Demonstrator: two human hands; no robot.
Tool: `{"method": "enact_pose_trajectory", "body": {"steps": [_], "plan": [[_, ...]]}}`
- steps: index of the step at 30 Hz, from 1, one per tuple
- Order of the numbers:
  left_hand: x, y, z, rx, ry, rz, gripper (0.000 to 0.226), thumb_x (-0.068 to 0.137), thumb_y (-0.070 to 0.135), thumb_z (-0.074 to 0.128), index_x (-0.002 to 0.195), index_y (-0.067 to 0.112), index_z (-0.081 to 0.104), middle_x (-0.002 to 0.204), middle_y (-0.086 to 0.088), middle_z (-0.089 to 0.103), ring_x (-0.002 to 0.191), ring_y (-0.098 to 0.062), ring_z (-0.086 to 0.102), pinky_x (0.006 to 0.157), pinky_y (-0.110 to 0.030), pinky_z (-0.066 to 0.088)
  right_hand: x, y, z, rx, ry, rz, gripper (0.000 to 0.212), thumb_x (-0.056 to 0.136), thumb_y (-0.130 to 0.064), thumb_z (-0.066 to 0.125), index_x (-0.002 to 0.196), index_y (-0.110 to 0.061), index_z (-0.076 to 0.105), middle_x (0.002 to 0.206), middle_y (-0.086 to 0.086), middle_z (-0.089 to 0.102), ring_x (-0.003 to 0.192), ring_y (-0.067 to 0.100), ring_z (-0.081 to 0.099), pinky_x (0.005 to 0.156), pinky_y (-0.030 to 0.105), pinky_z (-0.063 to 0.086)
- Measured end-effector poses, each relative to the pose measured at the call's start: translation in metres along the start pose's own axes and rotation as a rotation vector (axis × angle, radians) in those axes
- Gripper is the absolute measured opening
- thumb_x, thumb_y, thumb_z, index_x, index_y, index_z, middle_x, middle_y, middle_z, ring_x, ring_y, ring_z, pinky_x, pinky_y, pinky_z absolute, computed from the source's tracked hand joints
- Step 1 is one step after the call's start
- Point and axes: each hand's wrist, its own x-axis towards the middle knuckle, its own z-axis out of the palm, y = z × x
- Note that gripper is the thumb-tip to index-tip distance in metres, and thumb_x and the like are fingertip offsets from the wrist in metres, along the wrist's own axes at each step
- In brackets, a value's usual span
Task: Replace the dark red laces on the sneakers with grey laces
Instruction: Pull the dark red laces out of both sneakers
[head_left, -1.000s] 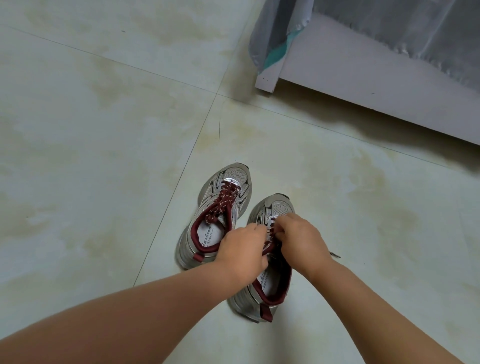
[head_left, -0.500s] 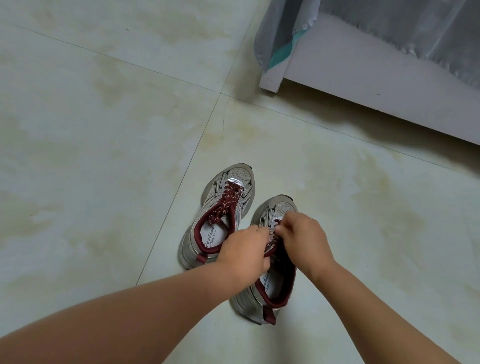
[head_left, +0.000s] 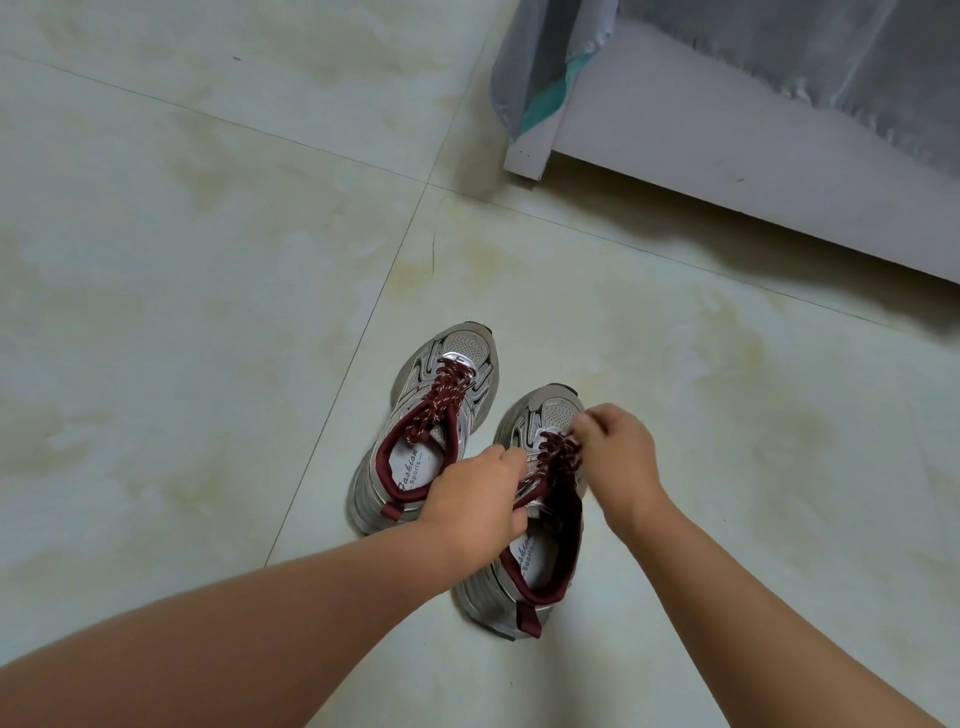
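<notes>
Head view: right hand (head_left: 618, 457) farther toeward than before, both grips clamped on lace (head_left: 558, 457).

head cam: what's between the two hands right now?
In the head view, the dark red lace of the right-hand sneaker lies between the left hand and the right hand; both grip it.

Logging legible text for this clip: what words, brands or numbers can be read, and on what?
"Fashion Sports", partly readable, on the insole of the left sneaker.
"...Sports", first word mostly hidden by the left hand, on the insole of the right sneaker.
No other text or numbers can be read.
</notes>
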Motion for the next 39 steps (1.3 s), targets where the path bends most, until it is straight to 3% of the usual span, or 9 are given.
{"method": "enact_pose_trajectory", "body": {"steps": [3,11,14,19,24,30,32,35,39], "plan": [[0.001,0.0,0.001,0.007,0.003,0.006,0.029,0.087,0.03,0.055,0.111,0.017,0.045,0.109,-0.001,0.052,0.096,-0.025,0.055,0.079,-0.038,0.047,0.004,0.0,-0.006,0.27,0.107,0.126,0.022,0.092,-0.01,0.044,0.071,-0.009,0.053,0.077,0.011,0.055,0.075,0.021,0.047,0.071,0.034,0.04],[0.0,-0.002,0.003,0.003,0.018,-0.015,0.032,0.087,0.032,0.056,0.114,0.018,0.047,0.111,0.0,0.053,0.102,-0.024,0.056,0.083,-0.036,0.047,-0.007,0.002,0.001,-0.236,-0.331,-0.15,0.014,0.082,-0.015,0.066,0.076,-0.003,0.066,0.068,0.004,0.063,0.064,0.014,0.054,0.067,0.028,0.045],[0.0,-0.003,0.003,-0.009,0.012,-0.014,0.029,0.086,0.031,0.057,0.11,0.018,0.048,0.109,-0.001,0.054,0.099,-0.025,0.056,0.083,-0.037,0.046,-0.003,0.003,0.004,-0.244,-0.263,-0.104,0.015,0.088,-0.013,0.057,0.077,-0.003,0.061,0.072,0.009,0.059,0.069,0.019,0.051,0.07,0.035,0.045],[0.0,-0.005,0.003,-0.018,0.013,-0.006,0.029,0.086,0.03,0.057,0.111,0.017,0.048,0.11,-0.001,0.054,0.099,-0.024,0.056,0.083,-0.037,0.047,0.011,-0.012,-0.016,0.292,0.154,0.073,0.027,0.093,-0.009,0.043,0.067,-0.011,0.048,0.065,0.003,0.045,0.06,0.014,0.038,0.059,0.028,0.034],[0.0,-0.004,0.003,-0.024,0.016,-0.005,0.029,0.086,0.03,0.057,0.112,0.018,0.048,0.111,0.0,0.054,0.1,-0.024,0.056,0.083,-0.037,0.047,0.009,-0.019,-0.026,0.595,0.242,0.14,0.026,0.095,-0.007,0.036,0.072,-0.012,0.047,0.065,0.003,0.051,0.055,0.016,0.044,0.059,0.026,0.041],[0.002,-0.003,0.003,0.001,0.028,-0.012,0.028,0.086,0.032,0.056,0.109,0.018,0.047,0.11,0.0,0.054,0.1,-0.024,0.055,0.08,-0.035,0.043,-0.012,0.007,0.001,-0.185,-0.247,-0.136,0.01,0.078,-0.017,0.069,0.075,-0.009,0.064,0.063,-0.007,0.053,0.065,0.014,0.051,0.065,0.028,0.041],[0.002,-0.003,0.003,0.019,0.031,-0.009,0.029,0.087,0.032,0.056,0.11,0.017,0.047,0.111,-0.001,0.054,0.101,-0.024,0.055,0.08,-0.034,0.042,-0.016,0.014,0.011,-0.314,-0.214,-0.208,0.015,0.08,-0.014,0.067,0.068,-0.005,0.063,0.061,-0.004,0.052,0.069,0.02,0.053,0.067,0.031,0.041],[0.001,-0.003,0.003,0.028,0.023,-0.003,0.031,0.087,0.032,0.055,0.111,0.016,0.047,0.11,-0.002,0.054,0.101,-0.025,0.055,0.081,-0.036,0.045,-0.013,0.006,0.01,-0.019,-0.093,-0.058,0.027,0.085,-0.01,0.059,0.059,-0.015,0.053,0.061,0.001,0.054,0.066,0.021,0.05,0.065,0.033,0.043],[0.001,-0.003,0.002,0.036,0.013,0.001,0.03,0.087,0.032,0.055,0.109,0.014,0.046,0.107,-0.003,0.053,0.099,-0.026,0.056,0.08,-0.037,0.047,0.008,-0.01,-0.015,0.239,0.204,0.083,0.012,0.092,-0.014,0.052,0.081,-0.01,0.05,0.068,-0.001,0.046,0.073,0.02,0.042,0.059,0.027,0.035]]}}
